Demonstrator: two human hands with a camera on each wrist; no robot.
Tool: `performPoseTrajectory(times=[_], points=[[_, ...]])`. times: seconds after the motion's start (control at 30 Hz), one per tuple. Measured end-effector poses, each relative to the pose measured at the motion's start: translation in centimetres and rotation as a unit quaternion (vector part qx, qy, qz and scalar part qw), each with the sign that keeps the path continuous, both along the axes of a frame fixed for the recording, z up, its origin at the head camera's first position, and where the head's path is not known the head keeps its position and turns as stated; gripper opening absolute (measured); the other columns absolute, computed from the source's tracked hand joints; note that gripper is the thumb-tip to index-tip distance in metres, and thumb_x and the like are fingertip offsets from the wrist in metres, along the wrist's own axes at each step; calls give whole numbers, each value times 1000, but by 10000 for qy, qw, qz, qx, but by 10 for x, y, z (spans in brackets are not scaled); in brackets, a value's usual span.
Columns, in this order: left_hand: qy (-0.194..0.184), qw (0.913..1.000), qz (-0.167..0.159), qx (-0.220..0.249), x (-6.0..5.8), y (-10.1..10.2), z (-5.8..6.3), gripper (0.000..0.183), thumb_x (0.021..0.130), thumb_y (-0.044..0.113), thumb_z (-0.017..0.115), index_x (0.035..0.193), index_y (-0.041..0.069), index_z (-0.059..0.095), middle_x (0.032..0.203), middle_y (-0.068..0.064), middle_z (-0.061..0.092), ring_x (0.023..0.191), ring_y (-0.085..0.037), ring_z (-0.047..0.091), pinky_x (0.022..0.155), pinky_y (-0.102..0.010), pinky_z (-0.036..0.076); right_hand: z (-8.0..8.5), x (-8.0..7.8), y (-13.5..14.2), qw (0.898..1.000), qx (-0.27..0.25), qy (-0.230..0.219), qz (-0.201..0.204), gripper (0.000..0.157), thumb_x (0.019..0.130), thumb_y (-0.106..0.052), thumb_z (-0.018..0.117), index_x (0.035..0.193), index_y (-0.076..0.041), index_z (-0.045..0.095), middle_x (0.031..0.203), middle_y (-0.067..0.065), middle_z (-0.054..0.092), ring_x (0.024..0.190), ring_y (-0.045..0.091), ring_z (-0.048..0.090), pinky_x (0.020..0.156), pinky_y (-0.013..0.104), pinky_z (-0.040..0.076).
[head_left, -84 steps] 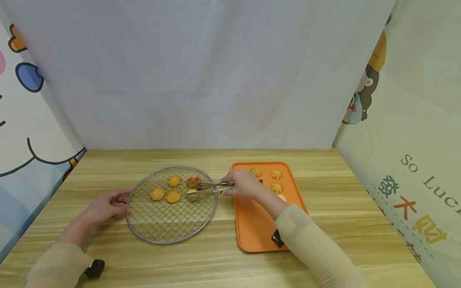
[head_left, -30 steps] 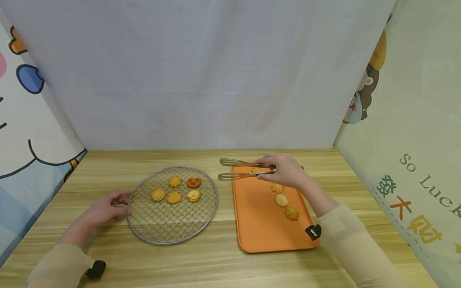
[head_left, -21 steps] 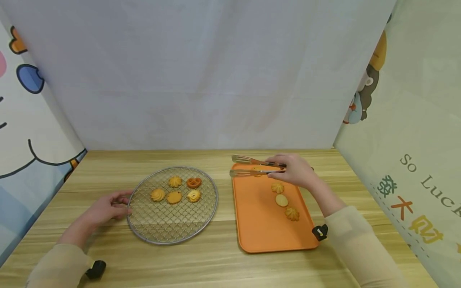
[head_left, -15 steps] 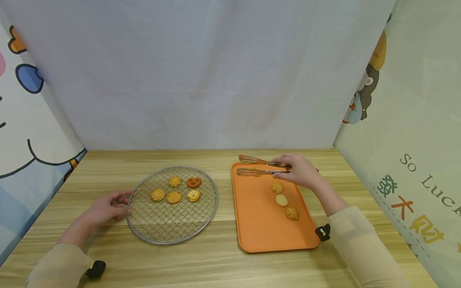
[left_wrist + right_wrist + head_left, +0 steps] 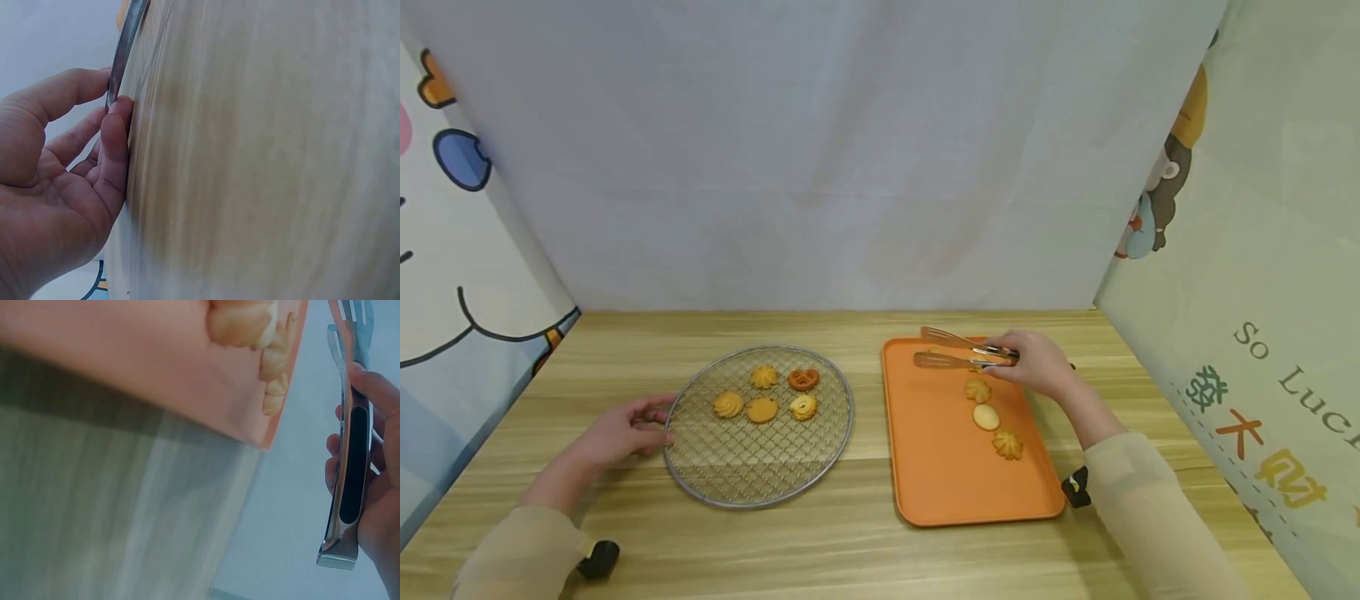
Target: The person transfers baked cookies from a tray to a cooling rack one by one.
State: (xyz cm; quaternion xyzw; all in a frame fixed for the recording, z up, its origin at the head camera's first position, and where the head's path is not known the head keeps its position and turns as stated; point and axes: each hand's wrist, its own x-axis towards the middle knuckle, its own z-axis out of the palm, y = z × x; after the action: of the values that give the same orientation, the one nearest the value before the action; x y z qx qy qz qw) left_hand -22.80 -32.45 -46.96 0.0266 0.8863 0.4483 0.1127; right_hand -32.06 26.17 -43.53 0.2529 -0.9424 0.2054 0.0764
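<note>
With thumb and fingertips, my left hand point(image 5: 625, 430) pinches the rim of a round wire rack point(image 5: 752, 506); the left wrist view shows the metal rim point(image 5: 125, 53) between them. Several cookies lie on the rack's far half, among them a pretzel cookie point(image 5: 803, 380) and a swirled cookie point(image 5: 727, 405). My right hand point(image 5: 1036, 363) grips metal tongs point(image 5: 942, 361) with dark handle inserts point(image 5: 355, 465). Their slotted tips are spread apart over the far end of an orange tray point(image 5: 947, 483), partly covering cookies there. A pale oval cookie point(image 5: 986, 417) and a flower-shaped cookie point(image 5: 1007, 445) lie nearer.
Rack and tray stand side by side on a wood-grain table point(image 5: 868, 550), a strip of tabletop between them. A pale curtain point(image 5: 850, 167) closes off the back, with printed cloths point(image 5: 1247, 275) along both sides. Each wrist carries a small black camera.
The tongs first reached over the rack, leaving a cookie beside the pretzel one. They then drew back right with tips spread, now lower over the tray's far end. The left hand stays put.
</note>
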Motion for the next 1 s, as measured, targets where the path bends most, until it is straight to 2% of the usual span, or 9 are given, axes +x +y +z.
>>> performPoseTrajectory(times=[0.2,0.43,0.8,1.0], points=[[-44,10000,29,0,-3,-1,1,76,84,22,71,143,-5,31,124,-25,48,90,-9,53,69,-26,50,-10,-5,8,9991,101,-231,-355,43,82,-32,74,119,-12,66,101,9,66,70,16,51,57,31,39],[-65,10000,30,45,-2,-2,0,77,84,23,71,144,-4,30,125,-25,47,91,-10,53,70,-27,50,-17,-9,8,9981,191,-288,-503,44,82,-32,74,120,-11,66,107,11,66,75,18,56,58,32,42],[-35,10000,26,24,-1,-3,-2,76,85,21,71,143,-6,30,124,-26,48,89,-11,53,69,-27,50,-15,-11,6,9973,281,-469,-482,44,83,-31,73,119,-9,66,106,11,66,75,18,57,58,33,42],[11,10000,0,6,-2,-4,-3,75,85,20,71,143,-6,31,124,-26,48,88,-10,53,68,-26,50,-15,-12,6,9971,260,-530,-478,43,83,-30,72,119,-7,66,105,11,66,82,23,61,64,38,47]])
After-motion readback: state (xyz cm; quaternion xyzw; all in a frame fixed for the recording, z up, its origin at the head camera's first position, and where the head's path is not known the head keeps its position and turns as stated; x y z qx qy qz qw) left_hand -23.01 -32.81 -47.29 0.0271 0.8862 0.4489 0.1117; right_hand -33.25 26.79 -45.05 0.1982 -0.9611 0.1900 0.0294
